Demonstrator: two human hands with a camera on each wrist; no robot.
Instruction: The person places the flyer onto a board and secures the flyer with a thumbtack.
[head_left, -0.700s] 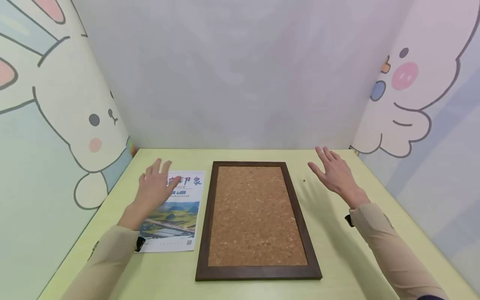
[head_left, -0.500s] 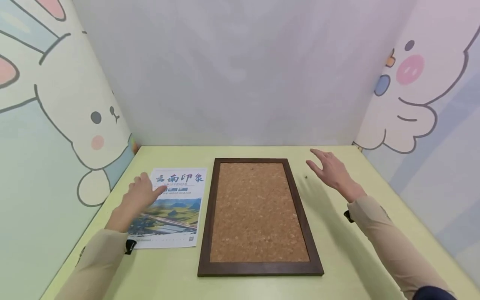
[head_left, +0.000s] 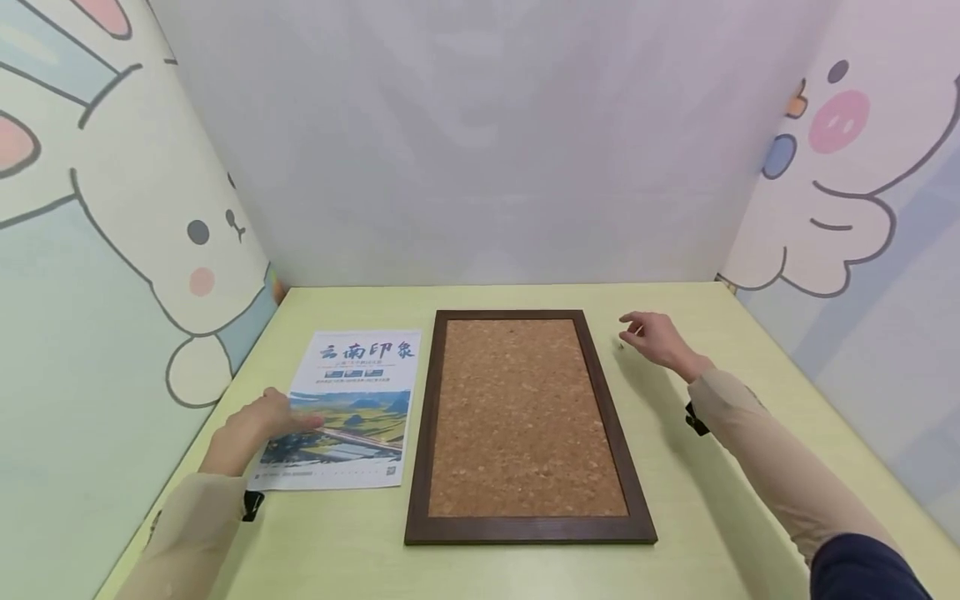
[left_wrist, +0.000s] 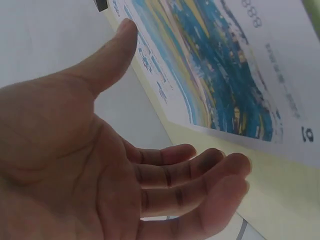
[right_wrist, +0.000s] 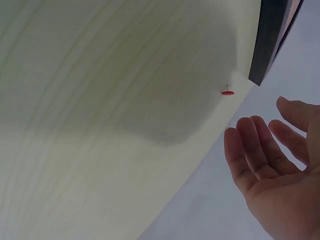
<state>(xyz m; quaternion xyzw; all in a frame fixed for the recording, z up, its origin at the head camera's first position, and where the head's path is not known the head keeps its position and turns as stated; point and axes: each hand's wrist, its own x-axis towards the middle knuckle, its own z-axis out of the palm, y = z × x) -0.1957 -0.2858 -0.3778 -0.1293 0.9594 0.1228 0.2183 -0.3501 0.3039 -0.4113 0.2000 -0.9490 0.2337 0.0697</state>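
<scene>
A printed poster with a landscape picture lies flat on the table, left of the framed corkboard. My left hand is at the poster's left edge, its thumb stretched over the picture. In the left wrist view, the bent fingers of this hand lie beside the paper's edge, with a gap between thumb and fingers. Right of the corkboard, my right hand hovers over the table with loosely bent fingers. The right wrist view shows a red thumbtack, pin up, just beyond these empty fingertips.
The corkboard's dark wooden frame takes up the middle of the pale yellow table. A grey wall closes off the back, and side walls with cartoon animals stand left and right.
My left hand has moved left and down from above the poster to its left edge. The right hand has lowered toward the thumbtack, its fingers bending more.
</scene>
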